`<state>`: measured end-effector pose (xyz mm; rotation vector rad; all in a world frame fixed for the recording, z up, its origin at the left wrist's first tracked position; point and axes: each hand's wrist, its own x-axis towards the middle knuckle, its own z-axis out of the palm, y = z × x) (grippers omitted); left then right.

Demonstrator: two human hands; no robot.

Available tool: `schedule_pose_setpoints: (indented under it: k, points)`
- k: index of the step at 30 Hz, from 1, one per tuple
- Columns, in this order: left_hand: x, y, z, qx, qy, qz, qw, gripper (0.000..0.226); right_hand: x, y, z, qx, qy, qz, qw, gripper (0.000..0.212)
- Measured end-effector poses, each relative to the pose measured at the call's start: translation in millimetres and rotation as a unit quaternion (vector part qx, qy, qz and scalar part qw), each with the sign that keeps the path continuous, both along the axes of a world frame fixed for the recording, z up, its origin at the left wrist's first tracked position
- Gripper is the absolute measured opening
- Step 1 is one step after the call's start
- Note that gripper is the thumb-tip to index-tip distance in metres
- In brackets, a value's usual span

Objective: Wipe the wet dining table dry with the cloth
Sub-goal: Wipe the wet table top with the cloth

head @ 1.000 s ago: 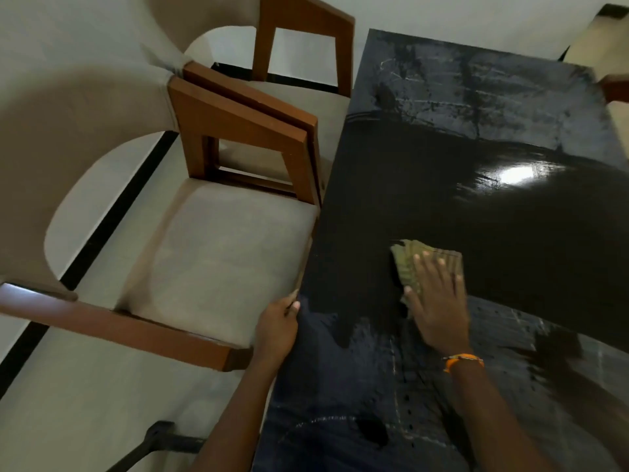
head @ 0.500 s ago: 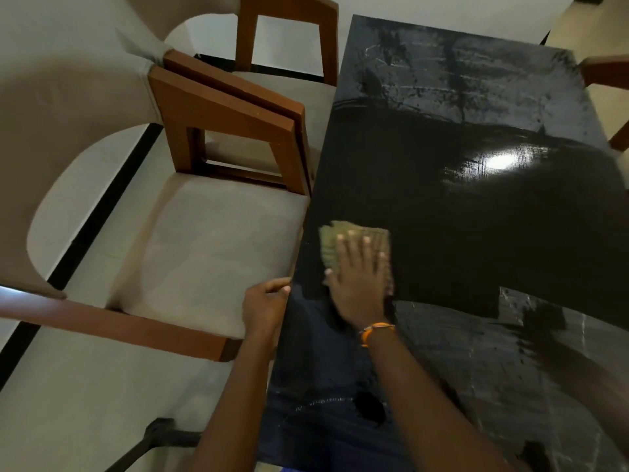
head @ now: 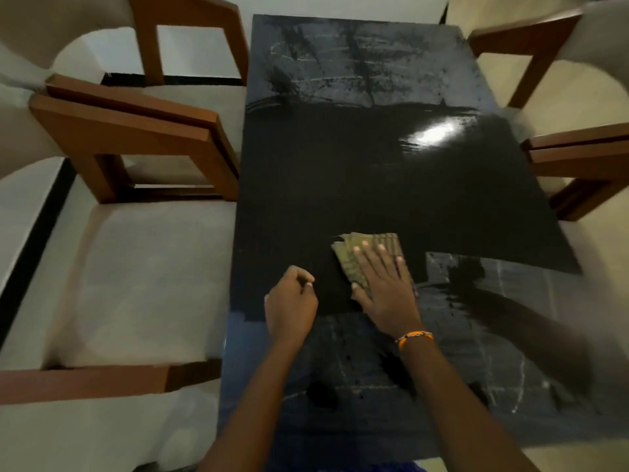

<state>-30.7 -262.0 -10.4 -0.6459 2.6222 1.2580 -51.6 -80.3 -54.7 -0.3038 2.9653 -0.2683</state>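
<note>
Black table [head: 357, 185]: right hand [head: 384, 287] flat on cloth [head: 360, 253].

Pretty much the whole glossy black rectangular dining table [head: 357, 185] is open, nothing standing on it from the middle to the far end, so a hand can slide anywhere there. Only things on top are the folded olive-green cloth [head: 360, 253] under the flat right hand [head: 384, 291] and the loosely curled left hand [head: 291, 301] just beside it. Both long sides are hemmed in: wooden-armed cream upholstered chairs on the left [head: 136, 267] and on the right [head: 578, 151] sit right up against the edges
</note>
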Motion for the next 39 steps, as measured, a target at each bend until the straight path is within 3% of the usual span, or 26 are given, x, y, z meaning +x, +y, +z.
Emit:
schedule_pose_setpoints:
  k: [9, 16, 18, 22, 26, 35, 39]
  points:
    - [-1, 85, 11, -0.045, 0.017, -0.186, 0.981, 0.011, 2, 191, 2, 0.003, -0.007, -0.243, 0.97, 0.059]
    - [8, 93, -1, -0.019, 0.025, -0.187, 0.982, 0.011, -5, 182, 2, -0.005, -0.004, -0.335, 0.942, 0.065]
    - [12, 106, -2, -0.021, 0.022, -0.166, 0.986, 0.013, 0, 153, -2, 0.003, 0.002, -0.298, 0.955, 0.068]
    - [25, 151, 2, -0.039, 0.04, -0.152, 0.987, 0.022, 14, 106, -8, -0.017, 0.001, -0.096, 0.995, 0.068]
    - [35, 204, 6, -0.04, 0.061, -0.183, 0.98, 0.021, 18, 141, -6, -0.028, 0.008, -0.005, 1.0, 0.062]
    - [34, 299, 7, -0.047, 0.072, -0.231, 0.969, 0.031, 30, 302, -5, -0.018, 0.023, -0.159, 0.987, 0.068]
    - [31, 322, 1, -0.069, 0.082, -0.252, 0.962, 0.031, 10, 327, -6, -0.025, 0.032, -0.177, 0.983, 0.065]
